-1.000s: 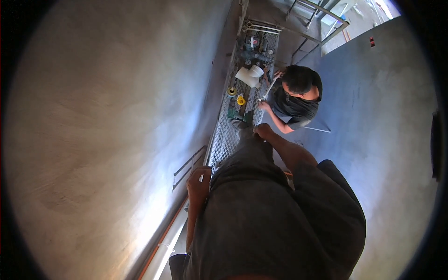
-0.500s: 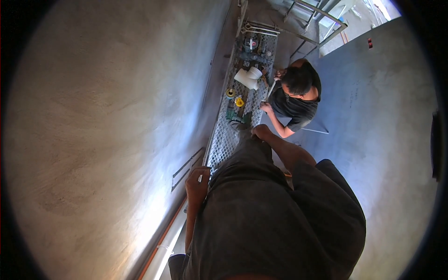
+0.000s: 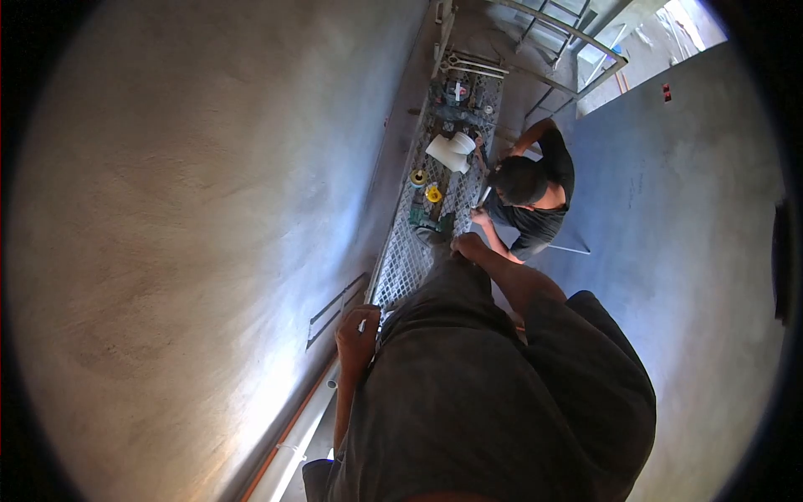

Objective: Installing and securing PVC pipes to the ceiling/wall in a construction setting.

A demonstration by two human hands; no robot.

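Note:
My left hand is closed on a small pale object at the left edge of the mesh platform. My right hand is closed beside my trouser leg; what it grips is hidden. Beyond it on the platform lie a green power tool, a yellow round item, a brass-coloured roll, a white branched pipe fitting and several tools farther back. A co-worker bends at the platform's right side, holding a thin pale pipe.
A plastered wall runs along the left, with white pipe and orange pipe low beside it. A grey wall stands on the right. Metal railings and white rods are at the back.
The co-worker has bent lower, head down and toward me, with the far arm raised at the elbow. My hands stay in nearly the same places, shifted slightly down in view.

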